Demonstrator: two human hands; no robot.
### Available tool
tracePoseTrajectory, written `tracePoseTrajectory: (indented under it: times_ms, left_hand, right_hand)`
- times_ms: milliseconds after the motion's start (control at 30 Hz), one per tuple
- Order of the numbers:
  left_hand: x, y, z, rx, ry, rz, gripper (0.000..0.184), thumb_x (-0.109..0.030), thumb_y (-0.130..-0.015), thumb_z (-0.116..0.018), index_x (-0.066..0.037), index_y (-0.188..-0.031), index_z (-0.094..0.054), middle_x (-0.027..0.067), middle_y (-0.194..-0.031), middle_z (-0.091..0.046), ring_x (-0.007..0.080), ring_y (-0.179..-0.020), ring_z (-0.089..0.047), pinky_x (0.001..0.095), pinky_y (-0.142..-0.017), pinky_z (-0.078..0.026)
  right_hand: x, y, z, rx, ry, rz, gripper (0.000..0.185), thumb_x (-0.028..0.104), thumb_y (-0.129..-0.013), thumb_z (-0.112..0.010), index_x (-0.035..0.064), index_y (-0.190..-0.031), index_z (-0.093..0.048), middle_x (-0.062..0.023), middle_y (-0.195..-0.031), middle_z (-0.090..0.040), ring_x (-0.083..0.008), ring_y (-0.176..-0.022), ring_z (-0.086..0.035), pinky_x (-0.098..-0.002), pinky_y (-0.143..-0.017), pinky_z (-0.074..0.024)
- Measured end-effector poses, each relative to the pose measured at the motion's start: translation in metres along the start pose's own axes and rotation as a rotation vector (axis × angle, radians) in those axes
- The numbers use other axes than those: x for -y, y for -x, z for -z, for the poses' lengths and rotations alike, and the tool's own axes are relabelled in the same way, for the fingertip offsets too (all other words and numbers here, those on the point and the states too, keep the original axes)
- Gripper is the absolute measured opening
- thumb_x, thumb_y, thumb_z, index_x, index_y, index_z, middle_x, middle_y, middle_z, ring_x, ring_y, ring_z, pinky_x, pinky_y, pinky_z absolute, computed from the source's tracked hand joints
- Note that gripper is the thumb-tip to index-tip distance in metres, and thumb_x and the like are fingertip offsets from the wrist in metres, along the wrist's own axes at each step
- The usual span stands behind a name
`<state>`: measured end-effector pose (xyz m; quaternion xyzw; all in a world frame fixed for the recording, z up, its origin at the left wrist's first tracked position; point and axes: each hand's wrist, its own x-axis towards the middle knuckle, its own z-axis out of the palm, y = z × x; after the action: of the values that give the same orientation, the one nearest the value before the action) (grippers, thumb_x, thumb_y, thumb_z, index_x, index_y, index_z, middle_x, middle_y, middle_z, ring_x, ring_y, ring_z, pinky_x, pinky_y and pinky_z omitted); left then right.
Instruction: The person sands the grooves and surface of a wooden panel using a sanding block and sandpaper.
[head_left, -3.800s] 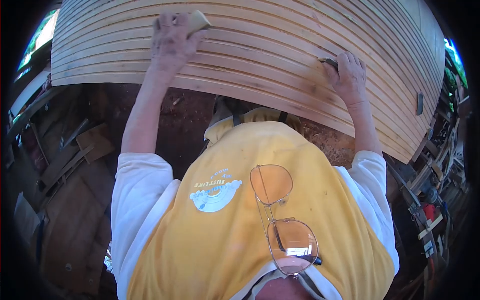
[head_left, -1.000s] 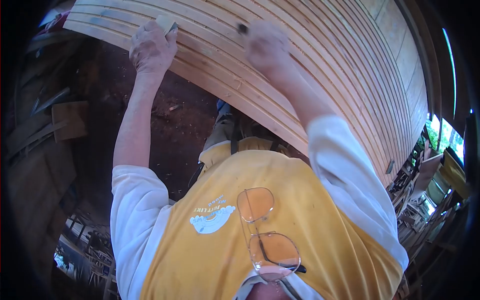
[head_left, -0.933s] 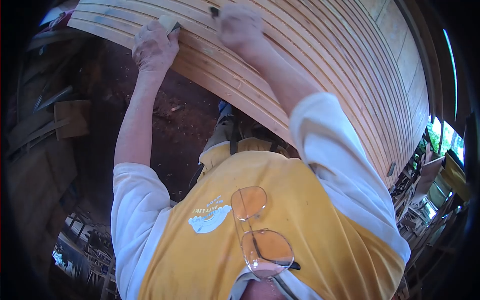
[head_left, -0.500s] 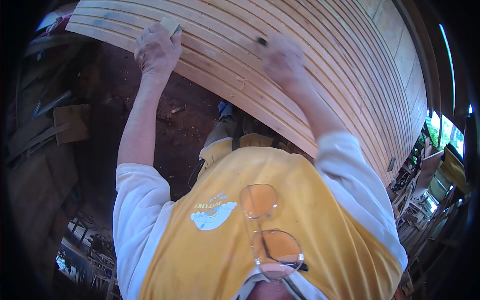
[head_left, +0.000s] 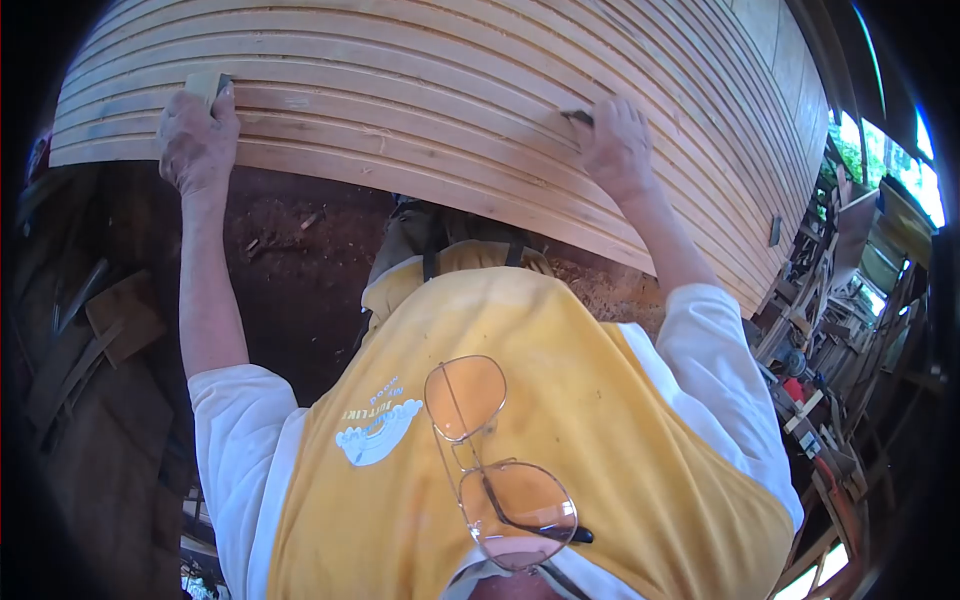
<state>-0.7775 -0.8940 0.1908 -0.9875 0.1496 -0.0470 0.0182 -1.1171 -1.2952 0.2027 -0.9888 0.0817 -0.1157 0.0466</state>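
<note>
My left hand (head_left: 198, 142) is closed round a pale wooden block (head_left: 204, 86) near the left front edge of a large grooved wooden panel (head_left: 400, 110). A dark edge shows beside the block at my thumb. Right of the panel's middle, my right hand (head_left: 612, 145) is closed on a small dark tool (head_left: 577, 117), whose tip points left over the grooves. Most of that tool is hidden in my fingers. Thin shavings lie in some grooves.
A small dark piece (head_left: 775, 231) lies at the panel's right edge. Scrap wood (head_left: 850, 330) is piled at the right, with boards (head_left: 125, 318) at the left. Glasses (head_left: 500, 460) hang at my chest. Below the panel is a reddish dirt floor (head_left: 300, 250).
The view has turned, and the panel's front edge now runs more level. My right hand has shifted right and down in view; my left hand, still holding the block, appears farther left.
</note>
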Motion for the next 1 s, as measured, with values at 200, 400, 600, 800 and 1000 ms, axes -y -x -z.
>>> tracePoseTrajectory:
  times_ms: [200,400,600,800,1000]
  left_hand:
    - [0.010,-0.011,-0.010,0.085,-0.007,-0.002,0.062,-0.060,-0.096,-0.061,0.000,-0.113,-0.063,0.0268,-0.115,-0.069,0.0468,-0.109,-0.066,0.0553,-0.091,-0.053]
    - [-0.029,0.029,-0.005,0.093,0.081,-0.022,0.065,-0.059,-0.096,-0.060,0.001,-0.120,-0.062,0.0286,-0.118,-0.068,0.0478,-0.114,-0.064,0.0541,-0.095,-0.052]
    - [-0.100,0.066,0.018,0.090,-0.005,0.063,0.064,-0.060,-0.095,-0.061,0.001,-0.114,-0.062,0.0294,-0.116,-0.068,0.0459,-0.113,-0.066,0.0552,-0.093,-0.053]
    - [-0.087,0.058,0.004,0.100,-0.028,0.050,0.069,-0.064,-0.094,-0.060,0.001,-0.115,-0.061,0.0294,-0.119,-0.067,0.0462,-0.114,-0.065,0.0554,-0.094,-0.052]
    - [-0.081,0.056,0.008,0.121,-0.034,0.046,0.072,-0.068,-0.093,-0.057,0.001,-0.117,-0.060,0.0290,-0.122,-0.066,0.0470,-0.116,-0.064,0.0557,-0.095,-0.051]
  right_hand:
    - [0.115,-0.113,-0.048,-0.139,-0.217,0.099,0.011,0.018,-0.079,-0.066,0.0131,-0.084,-0.058,-0.0068,-0.083,-0.059,-0.0275,-0.085,-0.061,-0.0443,-0.073,-0.0454]
    - [-0.003,0.006,-0.001,0.014,-0.137,0.018,0.016,0.021,-0.084,-0.067,0.0107,-0.094,-0.059,-0.0111,-0.092,-0.062,-0.0330,-0.091,-0.063,-0.0491,-0.079,-0.0477]
    - [-0.175,0.182,0.082,0.201,0.056,-0.105,0.024,0.024,-0.085,-0.074,0.0104,-0.098,-0.058,-0.0103,-0.098,-0.061,-0.0323,-0.099,-0.061,-0.0487,-0.086,-0.0456]
    - [-0.096,0.102,0.038,0.031,-0.129,-0.036,0.022,0.024,-0.088,-0.071,0.0102,-0.097,-0.058,-0.0109,-0.097,-0.061,-0.0325,-0.097,-0.060,-0.0473,-0.084,-0.0454]
    - [-0.142,0.141,0.070,0.195,-0.074,-0.110,0.028,0.031,-0.091,-0.072,0.0087,-0.100,-0.059,-0.0106,-0.099,-0.062,-0.0320,-0.098,-0.061,-0.0463,-0.086,-0.0451]
